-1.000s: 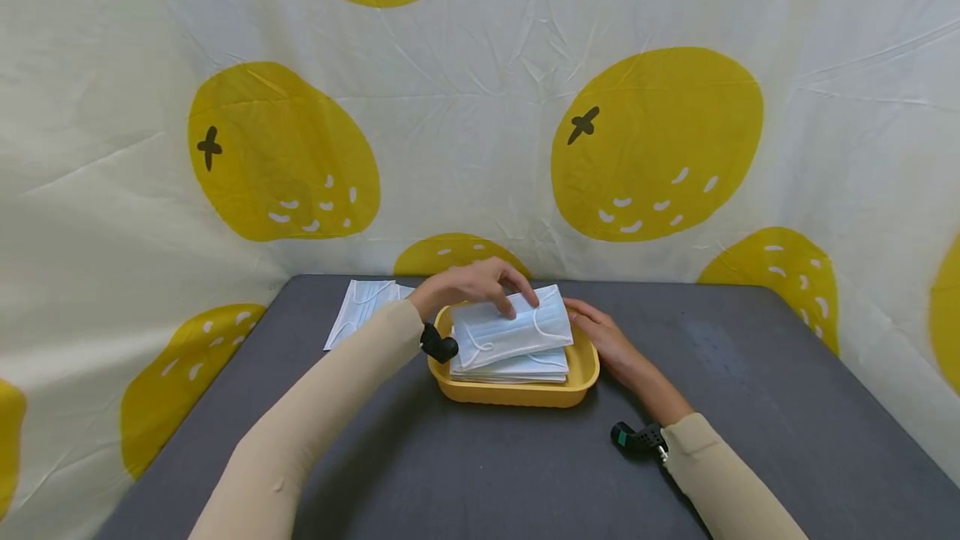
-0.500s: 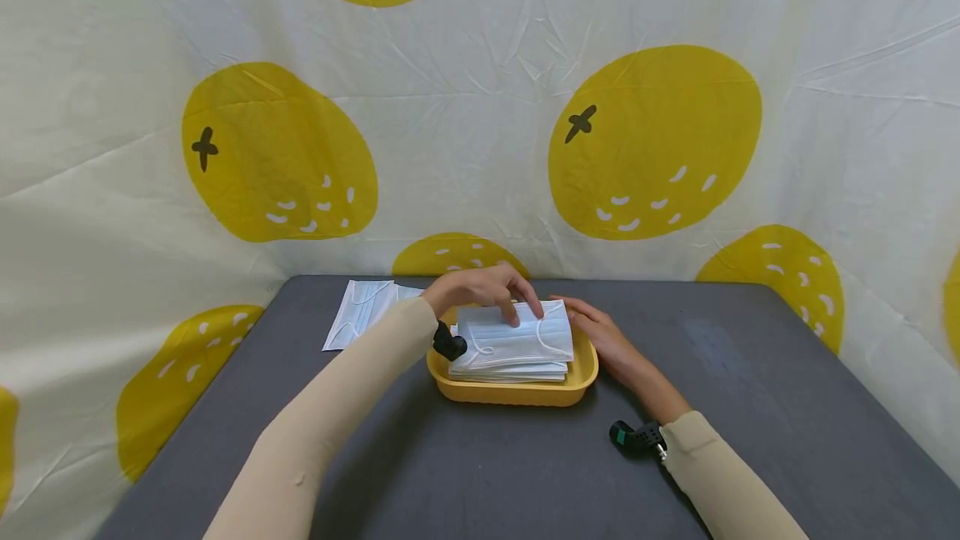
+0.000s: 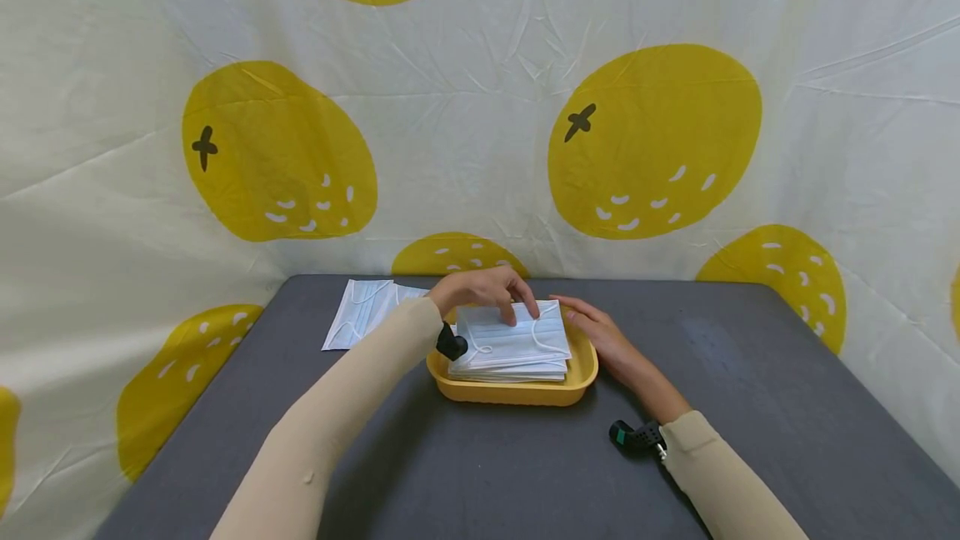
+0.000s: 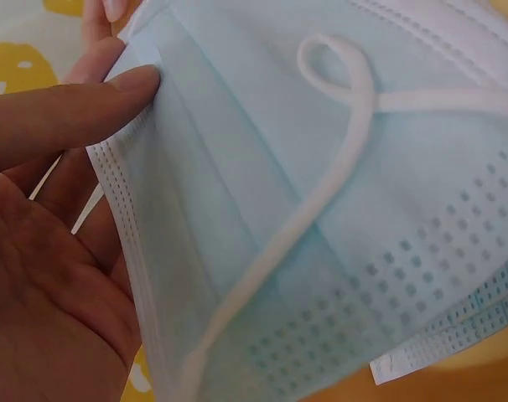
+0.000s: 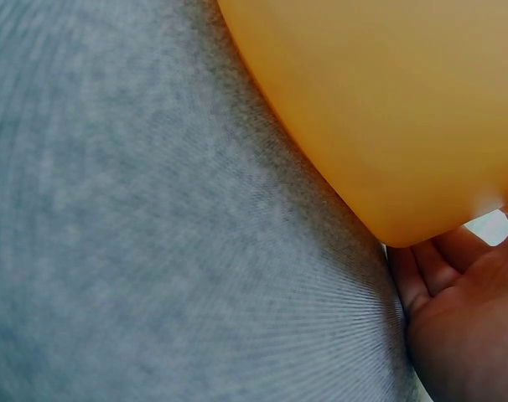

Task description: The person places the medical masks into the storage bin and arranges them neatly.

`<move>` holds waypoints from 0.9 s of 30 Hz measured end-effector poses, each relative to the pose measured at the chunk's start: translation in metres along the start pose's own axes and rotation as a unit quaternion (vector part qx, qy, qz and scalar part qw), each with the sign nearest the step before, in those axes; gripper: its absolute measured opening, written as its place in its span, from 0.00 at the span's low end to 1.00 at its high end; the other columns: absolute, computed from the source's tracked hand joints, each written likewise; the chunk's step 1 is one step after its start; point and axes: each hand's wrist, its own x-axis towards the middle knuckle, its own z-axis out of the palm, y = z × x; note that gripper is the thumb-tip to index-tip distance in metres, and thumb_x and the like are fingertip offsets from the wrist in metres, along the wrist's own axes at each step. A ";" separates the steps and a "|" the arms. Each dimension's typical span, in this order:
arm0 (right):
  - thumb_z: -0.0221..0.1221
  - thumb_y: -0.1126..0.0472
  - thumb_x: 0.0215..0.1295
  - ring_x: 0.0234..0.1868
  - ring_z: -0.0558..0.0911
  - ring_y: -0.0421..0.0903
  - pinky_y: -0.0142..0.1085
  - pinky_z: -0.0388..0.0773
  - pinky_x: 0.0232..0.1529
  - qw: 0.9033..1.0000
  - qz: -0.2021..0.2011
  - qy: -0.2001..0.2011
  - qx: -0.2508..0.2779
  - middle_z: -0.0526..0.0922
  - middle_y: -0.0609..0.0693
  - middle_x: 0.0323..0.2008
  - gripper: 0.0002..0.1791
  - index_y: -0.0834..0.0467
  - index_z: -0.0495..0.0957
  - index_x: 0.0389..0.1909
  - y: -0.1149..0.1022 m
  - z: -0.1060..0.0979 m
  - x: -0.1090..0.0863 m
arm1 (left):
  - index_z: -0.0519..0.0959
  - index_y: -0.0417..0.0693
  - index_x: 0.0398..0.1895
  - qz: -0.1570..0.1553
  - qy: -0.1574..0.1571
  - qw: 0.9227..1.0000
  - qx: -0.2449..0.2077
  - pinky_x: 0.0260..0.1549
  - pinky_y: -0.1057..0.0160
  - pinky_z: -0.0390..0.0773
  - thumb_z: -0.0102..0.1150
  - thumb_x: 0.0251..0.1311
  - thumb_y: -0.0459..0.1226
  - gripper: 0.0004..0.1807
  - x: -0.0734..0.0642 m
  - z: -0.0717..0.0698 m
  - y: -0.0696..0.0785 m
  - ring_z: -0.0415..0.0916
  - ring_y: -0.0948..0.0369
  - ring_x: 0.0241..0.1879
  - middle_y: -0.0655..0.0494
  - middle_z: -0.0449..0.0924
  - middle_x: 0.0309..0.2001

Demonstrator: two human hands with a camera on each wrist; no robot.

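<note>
My left hand [image 3: 487, 286] reaches over a yellow plastic basket [image 3: 517, 394] and pinches the far edge of a pale blue face mask [image 3: 510, 340]. In the left wrist view the thumb lies on top of this mask [image 4: 237, 209], with fingers behind it and a white ear loop curling across. Beneath it a stack of masks [image 3: 506, 373] sits in the basket. At the basket's right end rests my right hand [image 3: 607, 340], its fingers extended against the outer wall. The right wrist view shows those fingers [image 5: 434, 264] touching the basket's side; the fingertips are partly hidden.
Further masks [image 3: 363, 307] lie on the grey table [image 3: 480, 473] left of the basket, partly behind my left forearm. A white cloth with yellow fruit prints [image 3: 465, 157] hangs behind the table.
My left hand has lowered the mask from a tilted position onto the stack in the basket and shifted slightly right. My right hand has stayed at the basket's side.
</note>
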 end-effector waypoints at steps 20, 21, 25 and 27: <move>0.43 0.54 0.85 0.76 0.66 0.58 0.47 0.71 0.72 1.000 -0.003 -0.020 0.000 0.64 0.59 0.78 0.25 0.53 0.65 0.77 -0.002 0.001 -0.002 | 0.87 0.39 0.50 -0.036 -0.008 0.999 0.039 0.58 0.64 0.77 0.61 0.57 0.18 0.20 0.004 0.005 -0.004 0.74 0.57 0.50 0.51 0.85 0.55; 0.43 0.53 0.85 0.76 0.66 0.58 0.47 0.71 0.71 1.000 -0.002 -0.020 0.000 0.64 0.59 0.78 0.26 0.53 0.65 0.78 -0.002 0.001 -0.002 | 0.88 0.40 0.50 -0.037 -0.009 0.998 0.044 0.59 0.64 0.76 0.61 0.58 0.18 0.19 0.003 0.006 -0.004 0.74 0.57 0.50 0.51 0.85 0.55; 0.44 0.53 0.85 0.75 0.67 0.57 0.43 0.73 0.70 1.000 0.002 -0.020 0.001 0.64 0.59 0.78 0.26 0.53 0.65 0.78 -0.002 0.001 -0.002 | 0.88 0.40 0.50 -0.042 -0.010 0.997 0.063 0.56 0.65 0.74 0.60 0.59 0.18 0.19 0.002 0.007 -0.005 0.72 0.58 0.48 0.52 0.84 0.54; 0.44 0.52 0.84 0.75 0.67 0.57 0.41 0.74 0.69 1.000 0.005 -0.018 0.003 0.65 0.58 0.78 0.26 0.52 0.66 0.77 -0.003 0.001 -0.002 | 0.87 0.40 0.50 -0.044 -0.012 0.997 0.066 0.52 0.66 0.73 0.60 0.58 0.18 0.19 0.002 0.007 -0.004 0.71 0.58 0.46 0.52 0.83 0.53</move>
